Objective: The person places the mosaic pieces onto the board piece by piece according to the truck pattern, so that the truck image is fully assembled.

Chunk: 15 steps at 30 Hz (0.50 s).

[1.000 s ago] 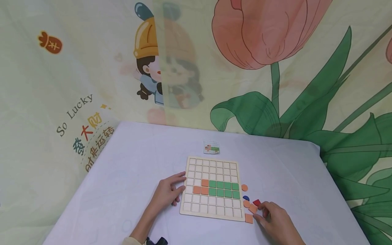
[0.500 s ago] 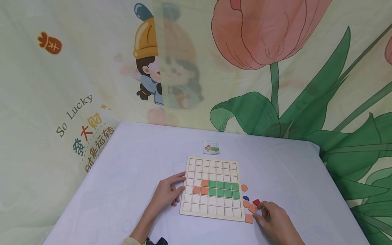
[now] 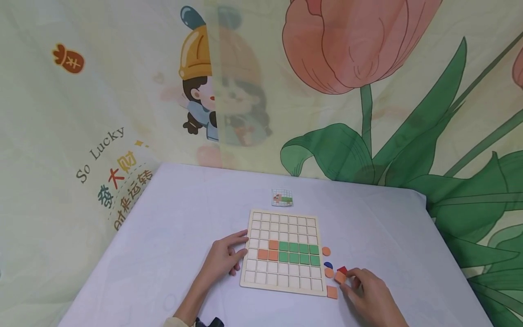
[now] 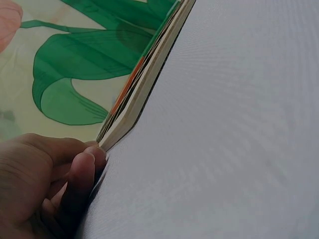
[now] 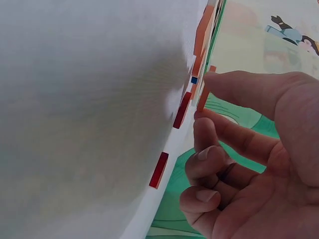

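My right hand (image 3: 369, 293) pinches an orange square tile (image 3: 340, 278) between thumb and index finger, its other fingers curled below in the right wrist view. The tile (image 5: 204, 97) stands tilted there, over the loose pieces. A pale wooden grid board (image 3: 283, 277) lies flat in front of me. Two rows of green tiles (image 3: 293, 253) and three orange tiles (image 3: 273, 255) fill its middle cells. My left hand (image 3: 222, 256) touches the board's left edge with extended index finger and thumb tip. The left wrist view shows those fingertips (image 4: 94, 152) right at the board's corner.
Along the board's right side lie a blue half-round piece (image 3: 328, 264), two orange discs (image 3: 326, 251), another orange square (image 3: 332, 292) and red pieces (image 5: 159, 171). A small picture card (image 3: 282, 198) lies behind the board on the white tablecloth (image 3: 196, 204).
My right thumb and index finger have taken the orange square tile and raised it slightly, to the right of where it lay. The left hand stays at the board's edge.
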Each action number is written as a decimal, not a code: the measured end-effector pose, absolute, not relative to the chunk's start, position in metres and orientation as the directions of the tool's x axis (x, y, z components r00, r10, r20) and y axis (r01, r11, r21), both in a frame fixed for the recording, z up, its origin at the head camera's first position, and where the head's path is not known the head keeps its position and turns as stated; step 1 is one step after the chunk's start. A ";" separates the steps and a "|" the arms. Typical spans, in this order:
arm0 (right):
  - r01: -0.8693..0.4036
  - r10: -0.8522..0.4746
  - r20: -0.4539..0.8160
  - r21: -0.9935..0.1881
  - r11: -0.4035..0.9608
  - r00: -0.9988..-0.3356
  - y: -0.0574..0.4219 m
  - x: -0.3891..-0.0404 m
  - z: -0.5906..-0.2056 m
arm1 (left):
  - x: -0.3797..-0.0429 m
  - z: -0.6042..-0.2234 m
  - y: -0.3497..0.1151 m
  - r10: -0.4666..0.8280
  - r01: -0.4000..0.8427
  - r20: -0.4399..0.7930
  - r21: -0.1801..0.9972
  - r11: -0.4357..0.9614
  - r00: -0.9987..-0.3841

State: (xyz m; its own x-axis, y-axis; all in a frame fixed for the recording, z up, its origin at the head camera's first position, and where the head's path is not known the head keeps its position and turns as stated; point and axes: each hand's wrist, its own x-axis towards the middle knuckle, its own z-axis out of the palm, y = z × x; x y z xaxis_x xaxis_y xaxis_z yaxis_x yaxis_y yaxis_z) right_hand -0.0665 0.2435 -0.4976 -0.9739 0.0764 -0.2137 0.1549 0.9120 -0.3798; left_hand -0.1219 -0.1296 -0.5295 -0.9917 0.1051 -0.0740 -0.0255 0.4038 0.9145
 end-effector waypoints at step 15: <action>-0.105 -0.106 0.027 -0.500 0.860 -0.994 0.216 -0.070 -0.491 | -0.124 -0.528 -0.129 0.110 -0.010 -0.060 0.913 0.407 -0.992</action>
State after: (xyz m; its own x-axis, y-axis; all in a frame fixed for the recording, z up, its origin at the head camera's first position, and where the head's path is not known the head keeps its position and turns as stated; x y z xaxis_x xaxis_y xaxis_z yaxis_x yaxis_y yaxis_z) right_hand -0.0697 0.2156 -0.4909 -0.9940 -0.1057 0.0267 -0.1049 0.8596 -0.5001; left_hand -0.1238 -0.1289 -0.5279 -0.9921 0.1105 -0.0599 -0.0098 0.4071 0.9133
